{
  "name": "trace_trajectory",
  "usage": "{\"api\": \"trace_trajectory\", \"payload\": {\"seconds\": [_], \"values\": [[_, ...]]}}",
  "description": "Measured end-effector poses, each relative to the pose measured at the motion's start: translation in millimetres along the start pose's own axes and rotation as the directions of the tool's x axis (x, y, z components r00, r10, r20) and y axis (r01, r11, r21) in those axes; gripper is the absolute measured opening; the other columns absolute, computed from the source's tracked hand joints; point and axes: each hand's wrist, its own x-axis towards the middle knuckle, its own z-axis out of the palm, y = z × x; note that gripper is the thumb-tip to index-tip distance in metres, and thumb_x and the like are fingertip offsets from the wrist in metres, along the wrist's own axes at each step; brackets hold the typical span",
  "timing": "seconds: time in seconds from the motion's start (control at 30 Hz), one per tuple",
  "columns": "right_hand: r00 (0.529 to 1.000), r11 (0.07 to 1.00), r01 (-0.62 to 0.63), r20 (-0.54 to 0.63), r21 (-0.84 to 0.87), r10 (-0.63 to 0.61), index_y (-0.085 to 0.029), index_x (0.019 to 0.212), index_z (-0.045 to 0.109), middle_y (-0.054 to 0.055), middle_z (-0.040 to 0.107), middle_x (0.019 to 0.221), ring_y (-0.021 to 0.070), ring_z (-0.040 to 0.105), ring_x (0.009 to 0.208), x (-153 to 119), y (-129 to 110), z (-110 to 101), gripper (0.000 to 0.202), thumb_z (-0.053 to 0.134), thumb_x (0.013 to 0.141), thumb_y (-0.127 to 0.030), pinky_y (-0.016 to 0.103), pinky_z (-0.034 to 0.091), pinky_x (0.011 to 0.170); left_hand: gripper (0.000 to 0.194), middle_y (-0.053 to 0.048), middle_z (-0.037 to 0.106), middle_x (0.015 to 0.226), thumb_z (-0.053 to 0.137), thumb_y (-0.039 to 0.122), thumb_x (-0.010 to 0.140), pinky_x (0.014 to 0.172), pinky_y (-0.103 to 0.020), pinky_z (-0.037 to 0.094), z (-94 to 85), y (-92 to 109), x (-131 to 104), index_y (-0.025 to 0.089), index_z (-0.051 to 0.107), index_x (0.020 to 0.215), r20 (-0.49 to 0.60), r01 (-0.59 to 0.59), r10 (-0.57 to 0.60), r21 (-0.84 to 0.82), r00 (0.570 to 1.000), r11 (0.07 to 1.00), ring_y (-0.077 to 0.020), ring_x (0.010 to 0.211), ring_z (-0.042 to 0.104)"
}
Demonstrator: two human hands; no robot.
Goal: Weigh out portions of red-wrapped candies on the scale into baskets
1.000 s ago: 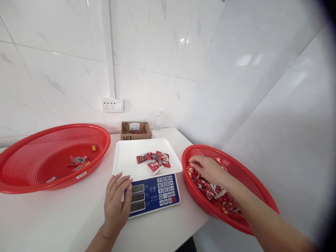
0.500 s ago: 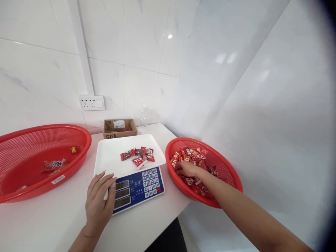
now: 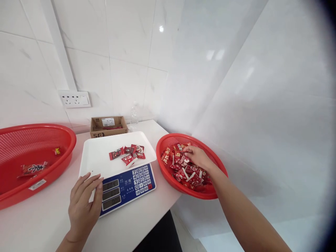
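My left hand (image 3: 85, 203) rests by the left edge of the digital scale (image 3: 128, 190), its fingers stretched out and holding nothing. Several red-wrapped candies (image 3: 128, 159) lie together on the scale's white pan (image 3: 96, 154). Over on the right, my right hand (image 3: 198, 157) is inside a red plastic basket (image 3: 223, 169), above a heap of red candy packets (image 3: 193, 175). Its thumb and fingers pinch a red candy packet (image 3: 182, 151), partly covered by the fingertips.
Another red basket (image 3: 69, 147) at the left holds a few wrapped sweets (image 3: 34, 168). Behind the scale stand an open cardboard box (image 3: 110, 132) and a clear plastic bottle (image 3: 134, 113). A tiled wall with a socket (image 3: 75, 99) backs the white table (image 3: 49, 217).
My right hand has lifted out of the heap and moved toward the basket's far side, with a red candy packet at its fingertips. The view has shifted right; my left hand stays by the scale.
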Motion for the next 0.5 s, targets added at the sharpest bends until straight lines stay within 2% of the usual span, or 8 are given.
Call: {"api": "trace_trajectory", "payload": {"seconds": [0.17, 0.3, 0.4, 0.5], "values": [[0.996, 0.997, 0.003, -0.090, 0.077, 0.004, -0.022, 0.087, 0.063, 0.001, 0.068, 0.082, 0.0158, 0.062, 0.073, -17, 3, -4, 0.019, 0.050, 0.074, -0.025, 0.028, 0.046, 0.068, 0.021, -0.010, 0.066, 0.093, 0.058, 0.007, 0.078, 0.096, -0.049, 0.042, 1.5, -1, 1, 0.018, 0.062, 0.096, -0.002, 0.006, -0.006, -0.004, 1.000, 1.000, -0.0264, 0.108, 0.056], [0.982, 0.991, 0.005, -0.187, 0.133, 0.020, -0.022, 0.090, 0.063, 0.003, 0.069, 0.092, 0.0186, 0.062, 0.085, -34, 5, -4, 0.022, 0.050, 0.074, -0.030, 0.031, 0.045, 0.078, 0.021, -0.010, 0.067, 0.091, 0.059, 0.007, 0.077, 0.094, -0.048, 0.044, 1.6, 0, 3, 0.017, 0.062, 0.095, -0.019, 0.004, -0.004, 0.006, 1.000, 1.000, -0.0262, 0.106, 0.057], [0.957, 0.987, -0.034, -0.280, 0.157, 0.077, -0.022, 0.091, 0.063, 0.005, 0.069, 0.095, 0.0217, 0.062, 0.088, -51, 4, -2, 0.025, 0.051, 0.074, -0.036, 0.036, 0.044, 0.082, 0.021, -0.010, 0.067, 0.091, 0.058, 0.006, 0.077, 0.094, -0.048, 0.044, 0.8, 0, 3, 0.017, 0.062, 0.094, -0.025, 0.010, -0.010, 0.019, 1.000, 1.000, -0.0256, 0.105, 0.057], [0.927, 0.980, -0.116, -0.336, 0.161, 0.165, -0.024, 0.093, 0.065, 0.004, 0.069, 0.094, 0.0221, 0.063, 0.083, -71, -1, 4, 0.028, 0.052, 0.074, -0.040, 0.036, 0.046, 0.077, 0.022, -0.009, 0.067, 0.091, 0.057, 0.006, 0.077, 0.095, -0.049, 0.044, 0.7, -2, 1, 0.018, 0.061, 0.095, -0.021, 0.023, -0.022, 0.021, 1.000, 1.000, -0.0246, 0.105, 0.057]]}}
